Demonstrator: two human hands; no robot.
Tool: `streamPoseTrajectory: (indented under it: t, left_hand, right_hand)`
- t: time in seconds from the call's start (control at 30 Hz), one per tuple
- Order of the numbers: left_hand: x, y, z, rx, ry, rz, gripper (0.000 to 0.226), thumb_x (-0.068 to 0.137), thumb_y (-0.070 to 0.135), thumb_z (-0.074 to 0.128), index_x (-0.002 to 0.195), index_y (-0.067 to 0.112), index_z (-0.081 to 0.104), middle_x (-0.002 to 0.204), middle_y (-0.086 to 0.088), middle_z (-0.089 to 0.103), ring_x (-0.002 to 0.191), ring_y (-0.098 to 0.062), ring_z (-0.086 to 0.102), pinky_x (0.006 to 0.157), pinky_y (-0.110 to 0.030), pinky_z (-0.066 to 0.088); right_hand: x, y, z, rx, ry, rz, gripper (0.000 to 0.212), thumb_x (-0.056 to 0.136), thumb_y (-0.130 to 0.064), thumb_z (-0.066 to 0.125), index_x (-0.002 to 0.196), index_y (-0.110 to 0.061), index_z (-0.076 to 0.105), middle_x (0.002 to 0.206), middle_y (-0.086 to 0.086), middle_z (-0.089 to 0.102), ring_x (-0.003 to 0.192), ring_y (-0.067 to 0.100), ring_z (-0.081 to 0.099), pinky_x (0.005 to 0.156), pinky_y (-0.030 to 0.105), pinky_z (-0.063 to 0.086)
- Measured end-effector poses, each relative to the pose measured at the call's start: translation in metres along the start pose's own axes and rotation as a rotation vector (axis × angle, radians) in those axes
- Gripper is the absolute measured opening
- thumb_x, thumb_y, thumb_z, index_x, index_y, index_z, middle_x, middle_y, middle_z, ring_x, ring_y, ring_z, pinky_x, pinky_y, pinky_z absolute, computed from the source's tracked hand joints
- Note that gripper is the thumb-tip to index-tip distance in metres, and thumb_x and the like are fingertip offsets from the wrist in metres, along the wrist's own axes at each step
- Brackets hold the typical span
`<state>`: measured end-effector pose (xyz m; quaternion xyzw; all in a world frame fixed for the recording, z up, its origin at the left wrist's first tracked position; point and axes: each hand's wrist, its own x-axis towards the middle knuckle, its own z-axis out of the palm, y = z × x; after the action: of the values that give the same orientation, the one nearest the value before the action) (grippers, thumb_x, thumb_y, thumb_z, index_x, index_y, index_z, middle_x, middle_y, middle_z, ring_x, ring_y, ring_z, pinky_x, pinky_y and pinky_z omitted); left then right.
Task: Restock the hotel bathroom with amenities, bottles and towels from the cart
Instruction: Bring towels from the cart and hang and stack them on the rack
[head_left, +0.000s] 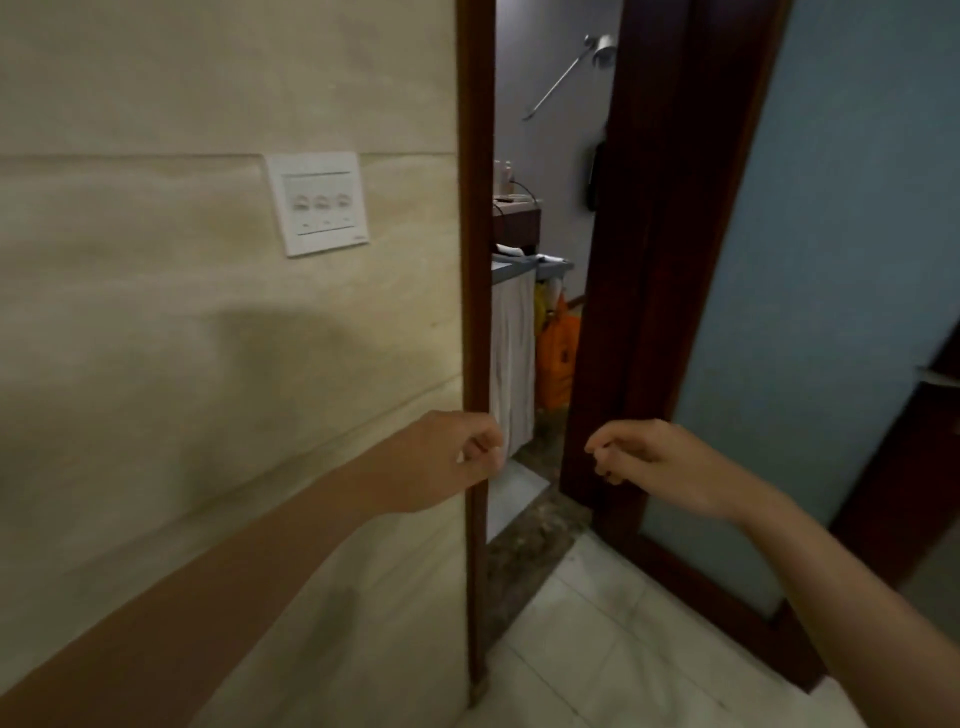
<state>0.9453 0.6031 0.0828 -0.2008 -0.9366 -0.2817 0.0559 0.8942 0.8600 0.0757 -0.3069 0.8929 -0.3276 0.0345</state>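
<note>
Through a narrow doorway I see the cart (555, 267), with a grey top, a white cloth bag (513, 358) hanging on its side and an orange bag (557, 358) beside that. Small white items lie on the cart's top. My left hand (447, 457) is raised in front of the left door frame, fingers curled in, with nothing visible in it. My right hand (654, 462) is held at the same height before the right frame, fingers also curled and nothing in them. Both hands are well short of the cart.
A beige tiled wall with a white three-switch panel (318, 203) fills the left. Dark wooden door frame (475, 260) edges the gap. A frosted glass door (810, 260) stands open on the right. A shower head (602, 52) shows above. Pale floor tiles lie below.
</note>
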Motion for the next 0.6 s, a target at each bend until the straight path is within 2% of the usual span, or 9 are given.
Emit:
streamPoseTrajectory:
  t: [0.07,0.2,0.3,0.37,0.5,0.6]
  left_hand:
    - [0.034,0.001,0.012,-0.061,0.003,-0.005,0.011,0.092,0.03,0.052,0.095,0.024,0.06,0.094,0.011,0.064,0.086,0.008,0.056,0.07,-0.003,0.04]
    - [0.112,0.003,0.044,-0.117,-0.036,-0.021,0.015,0.092,0.03,0.052,0.096,0.02,0.063,0.093,0.013,0.064,0.086,0.008,0.056,0.074,-0.012,0.043]
    - [0.173,0.005,0.065,-0.135,-0.087,-0.029,0.011,0.093,0.031,0.051,0.095,0.028,0.062,0.095,0.015,0.063,0.091,0.005,0.056,0.081,-0.016,0.046]
    - [0.211,0.004,0.075,-0.141,-0.114,-0.037,0.009,0.093,0.033,0.05,0.09,0.035,0.059,0.094,0.018,0.061,0.092,0.006,0.055,0.079,-0.015,0.043]
    - [0.274,0.0,0.089,-0.164,-0.064,-0.062,0.013,0.093,0.03,0.05,0.086,0.04,0.056,0.091,0.021,0.059,0.091,0.008,0.055,0.077,-0.013,0.041]
    - [0.31,-0.007,0.095,-0.147,-0.062,-0.067,0.013,0.093,0.032,0.05,0.086,0.042,0.055,0.093,0.022,0.06,0.093,0.01,0.054,0.076,-0.01,0.04]
  right_hand:
    - [0.008,0.028,-0.014,-0.012,0.048,0.017,0.017,0.094,-0.027,0.051,0.086,-0.04,0.06,0.08,-0.01,0.07,0.072,-0.004,0.064,0.07,0.019,0.051]
    - [0.034,0.098,-0.049,-0.011,0.061,0.052,0.017,0.094,-0.021,0.051,0.088,-0.034,0.061,0.079,-0.008,0.07,0.072,-0.004,0.064,0.07,0.02,0.051]
    - [0.056,0.15,-0.077,-0.005,0.06,0.087,0.014,0.094,-0.016,0.051,0.092,-0.02,0.064,0.079,-0.001,0.071,0.074,0.0,0.065,0.075,0.028,0.054]
    - [0.073,0.18,-0.094,-0.014,0.032,0.099,0.015,0.095,-0.015,0.05,0.096,-0.015,0.065,0.08,0.0,0.071,0.078,0.005,0.066,0.079,0.033,0.054]
    - [0.11,0.224,-0.126,-0.002,0.01,0.087,0.016,0.096,-0.015,0.048,0.099,-0.016,0.063,0.083,-0.004,0.069,0.081,0.012,0.067,0.079,0.034,0.055]
    - [0.139,0.248,-0.144,0.038,-0.015,0.084,0.015,0.096,-0.019,0.047,0.099,-0.025,0.06,0.085,-0.009,0.066,0.08,0.01,0.066,0.074,0.024,0.053]
